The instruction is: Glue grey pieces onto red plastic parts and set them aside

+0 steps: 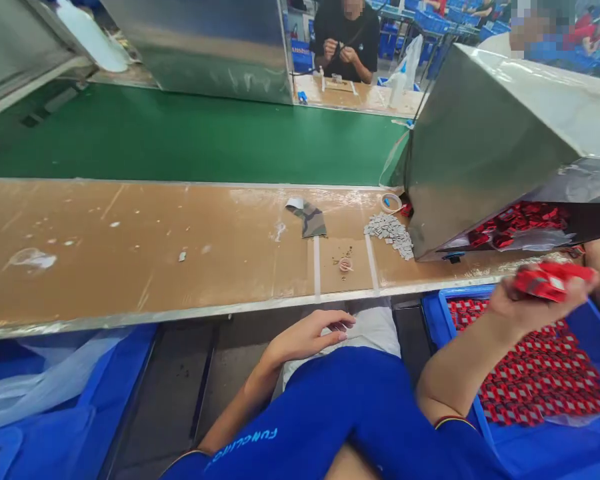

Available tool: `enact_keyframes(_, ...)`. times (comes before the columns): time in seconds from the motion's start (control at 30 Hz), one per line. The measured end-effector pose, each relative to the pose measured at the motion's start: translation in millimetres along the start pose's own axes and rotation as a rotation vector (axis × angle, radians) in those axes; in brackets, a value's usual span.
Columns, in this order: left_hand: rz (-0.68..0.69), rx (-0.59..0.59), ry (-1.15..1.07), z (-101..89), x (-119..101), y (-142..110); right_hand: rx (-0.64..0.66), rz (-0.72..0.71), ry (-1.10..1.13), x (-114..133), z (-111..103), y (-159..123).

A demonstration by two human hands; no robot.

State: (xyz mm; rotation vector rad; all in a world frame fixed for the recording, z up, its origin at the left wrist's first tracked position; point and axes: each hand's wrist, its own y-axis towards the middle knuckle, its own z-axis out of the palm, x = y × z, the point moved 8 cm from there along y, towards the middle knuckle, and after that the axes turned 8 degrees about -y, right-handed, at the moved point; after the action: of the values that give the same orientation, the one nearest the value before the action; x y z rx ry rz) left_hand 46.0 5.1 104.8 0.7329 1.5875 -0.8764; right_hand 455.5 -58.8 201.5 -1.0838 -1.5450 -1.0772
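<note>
The right hand [540,300] is closed around several red pieces [554,280], held up over the near right of the scene, above a blue crate [555,443]. The left hand [313,333] has nothing visible in its grasp; its fingers are loosely curled above the person's lap, just off the near edge of the desk [180,253], well apart from the held pieces and to the left of them. Below the right forearm, the crate holds rows of more red pieces [540,373], packed close together. On the desk, beyond the left hand, a small round container [345,265] sits between two white tape strips, with dark specks around it. Farther back and slightly left lies a camouflage cloth piece [313,220]. To the right of the container is a spread of small grey pieces [390,233], with a roll of tape [391,203] just behind them. Right of these stands a metal box [485,153], with red items [523,223] in its opening. Behind the desk runs a green belt [205,133], and on its far side a person [347,40] in a dark shirt holds something small in both hands.
</note>
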Motion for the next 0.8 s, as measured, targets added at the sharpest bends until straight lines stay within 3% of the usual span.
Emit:
enact_keyframes(0.03, -0.009, -0.026, -0.011, -6.2, 8, -9, 0.081, -0.159, 0.154, 13, 34, -25)
enact_keyframes(0.07, -0.018, -0.057, -0.024, -12.8, 16, -18, 0.257, -0.274, 0.211, 22, 81, -51)
enact_keyframes(0.2, -0.062, -0.171, -0.059, -36.0, 46, -45, 0.896, -0.618, -0.082, 19, 279, -152)
enact_keyframes(0.23, -0.076, -0.197, -0.063, -40.8, 52, -52, 1.015, -0.744, -0.184, 14, 316, -174)
enact_keyframes(0.3, -0.108, -0.251, -0.071, -49.3, 63, -64, 1.121, -0.845, -0.262, 4, 362, -194)
enact_keyframes(0.4, -0.176, -0.328, -0.098, -59.6, 79, -80, 1.186, -0.930, -0.313, -2, 390, -202)
enact_keyframes(0.57, -0.213, -0.397, -0.117, -70.8, 94, -84, 1.241, -1.169, -0.539, -6, 396, -211)
enact_keyframes(0.8, -0.109, -0.382, 0.018, -76.1, 71, -51, 1.228, -1.228, -0.659, -12, 393, -221)
